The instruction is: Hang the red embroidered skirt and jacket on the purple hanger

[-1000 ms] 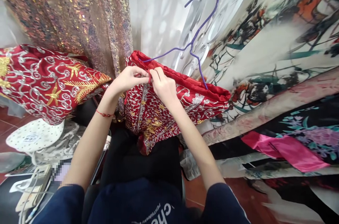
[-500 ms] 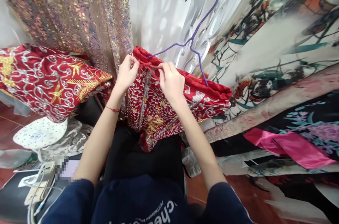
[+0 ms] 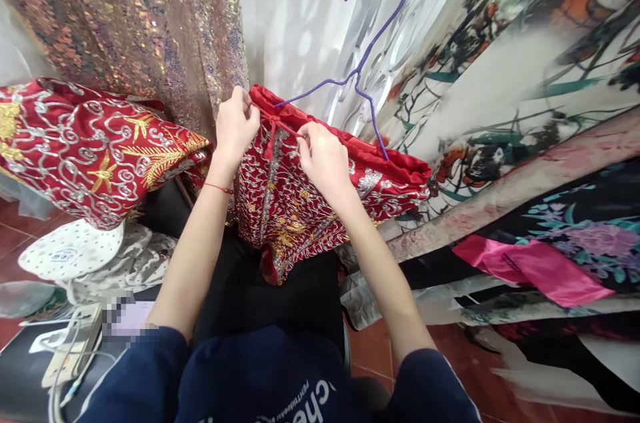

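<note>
Across my lap rests a red garment [image 3: 287,193] covered in silver and gold embroidery, with a gathered red satin waistband [image 3: 395,166]. A purple wire hanger [image 3: 357,73] sticks up out of that waistband. Along its front runs a thin red drawstring [image 3: 283,125], with a short part hanging down near the seam. My left hand [image 3: 236,126] is closed at the left end of the waistband, pinching the drawstring; its fingertips are partly hidden. My right hand [image 3: 325,160] pinches the drawstring's other side between thumb and fingers, over the embroidered front.
Another red embroidered garment [image 3: 100,150] lies to the left. Behind hang a sequined cloth [image 3: 150,23] and white fabric [image 3: 300,16]. Printed floral fabrics [image 3: 510,96] and a pink satin strip [image 3: 535,266] are on the right. Cables lie on a dark surface [image 3: 20,363] at lower left.
My left hand has moved slightly left and up, away from my right hand. The drawstring between them is drawn straighter, and its loose part now hangs straight down.
</note>
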`<state>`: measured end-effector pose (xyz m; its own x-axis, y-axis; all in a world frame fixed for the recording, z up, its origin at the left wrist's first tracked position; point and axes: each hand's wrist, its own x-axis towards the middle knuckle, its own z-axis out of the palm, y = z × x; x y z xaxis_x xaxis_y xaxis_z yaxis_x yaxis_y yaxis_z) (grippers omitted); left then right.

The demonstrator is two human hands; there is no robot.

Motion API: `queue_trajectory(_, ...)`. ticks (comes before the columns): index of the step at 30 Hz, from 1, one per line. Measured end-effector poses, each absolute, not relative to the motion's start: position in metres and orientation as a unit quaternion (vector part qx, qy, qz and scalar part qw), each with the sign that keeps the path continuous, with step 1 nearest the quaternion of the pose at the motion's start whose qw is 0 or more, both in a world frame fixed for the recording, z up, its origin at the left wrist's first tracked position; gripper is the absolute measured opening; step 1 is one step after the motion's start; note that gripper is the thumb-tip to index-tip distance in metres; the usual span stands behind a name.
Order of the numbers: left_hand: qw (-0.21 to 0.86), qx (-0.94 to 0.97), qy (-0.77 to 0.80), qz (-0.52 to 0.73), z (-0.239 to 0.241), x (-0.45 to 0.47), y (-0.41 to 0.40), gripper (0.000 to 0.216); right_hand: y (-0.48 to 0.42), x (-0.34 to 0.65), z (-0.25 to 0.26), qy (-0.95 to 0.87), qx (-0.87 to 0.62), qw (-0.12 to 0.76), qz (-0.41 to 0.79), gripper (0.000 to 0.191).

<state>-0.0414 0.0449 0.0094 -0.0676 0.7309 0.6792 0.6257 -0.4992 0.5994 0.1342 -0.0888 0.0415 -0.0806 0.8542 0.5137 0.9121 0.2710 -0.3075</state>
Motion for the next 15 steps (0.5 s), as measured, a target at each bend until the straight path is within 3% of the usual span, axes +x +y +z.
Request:
queue_trajectory(9, 0.137, 0.67, 0.47, 0.559, -0.001, -0.054, 0.06, 0.02, -0.084, 0.128, 0.041, -0.729, -0.623, 0.281, -0.031, 0.022)
queue_trajectory(15, 0.057, 0.648, 0.471, 0.596, -0.01, -0.048, 0.067, 0.027, -0.088, 0.131, 0.044, -0.716, -0.657, 0.233, -0.043, 0.025)
